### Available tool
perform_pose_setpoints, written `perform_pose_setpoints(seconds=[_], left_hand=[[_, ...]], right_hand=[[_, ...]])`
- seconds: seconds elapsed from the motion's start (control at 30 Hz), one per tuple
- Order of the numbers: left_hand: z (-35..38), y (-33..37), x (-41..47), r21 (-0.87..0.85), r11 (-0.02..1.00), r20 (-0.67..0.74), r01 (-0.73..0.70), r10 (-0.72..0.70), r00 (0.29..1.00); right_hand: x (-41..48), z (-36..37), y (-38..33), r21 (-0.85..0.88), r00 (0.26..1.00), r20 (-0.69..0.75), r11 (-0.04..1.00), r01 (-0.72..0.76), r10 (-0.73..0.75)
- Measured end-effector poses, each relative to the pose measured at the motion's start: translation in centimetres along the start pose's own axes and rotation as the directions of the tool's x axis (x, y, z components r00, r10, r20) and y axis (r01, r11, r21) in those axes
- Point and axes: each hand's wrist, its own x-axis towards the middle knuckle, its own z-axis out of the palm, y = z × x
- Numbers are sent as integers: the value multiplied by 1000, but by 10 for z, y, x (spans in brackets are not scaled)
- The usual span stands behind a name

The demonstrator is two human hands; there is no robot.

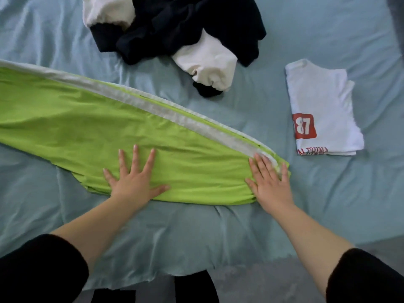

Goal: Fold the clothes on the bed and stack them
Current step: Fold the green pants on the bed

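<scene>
Both your hands press flat, fingers spread, on one green garment (87, 127) across the bed (328, 204): left hand (133, 180) mid-cloth, right hand (270, 182) at its end. One folded shirt (321, 99) lies to the right. Beyond is one dark-and-cream heap (175, 29), perhaps a single jacket.

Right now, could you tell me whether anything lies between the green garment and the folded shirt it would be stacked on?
Nothing visible does: only bare sheet separates the green garment from the folded shirt. The crumpled jacket lies farther up the bed, off that path.
</scene>
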Motion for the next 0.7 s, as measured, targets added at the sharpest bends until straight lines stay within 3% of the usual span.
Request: perform_pose_setpoints(seconds=[0.1, 0.17, 0.2, 0.23, 0.27, 0.3, 0.33, 0.4, 0.47, 0.57, 0.7], left_hand=[[-3, 20, -10, -6, 999, -15, 36, -36, 999], [-4, 49, -19, -18, 1000, -22, -9, 9, 1000], [-4, 67, -23, -14, 998, -20, -68, 67, 998], [-2, 87, -25, -7, 990, -15, -139, 139, 990], [-1, 108, -25, -7, 977, -12, -214, 214, 977], [1, 130, -24, -30, 957, -15, -289, 289, 957], [1, 151, -23, -83, 929, -25, -360, 359, 933], [2, 187, -18, -248, 861, -58, -445, 445, 894], [1, 215, -15, -401, 817, -90, -413, 414, 906], [-3, 240, -20, -668, 718, -7, -196, 258, 966], [-15, 256, -35, -850, 519, 26, -93, 217, 976]], right_hand=[[-7, -3, 9, 126, 998, -61, 992, -20, 28], [-16, -7, 13, 382, 969, -67, 903, -196, 238], [-21, -9, 16, 552, 927, -21, 777, -302, 375], [-25, -10, 20, 736, 866, 89, 554, -390, 492], [-28, -11, 23, 860, 799, 245, 257, -441, 550], [-30, -9, 26, 895, 741, 389, -33, -445, 547], [-31, -9, 29, 869, 700, 493, -250, -427, 516], [-27, -4, 37, 788, 680, 598, -468, -401, 424], [-20, -2, 40, 742, 716, 619, -540, -397, 325], [-17, -11, 38, 727, 757, 609, -549, -412, 239], [-19, -40, 35, 858, 837, 458, -396, -328, 300]])
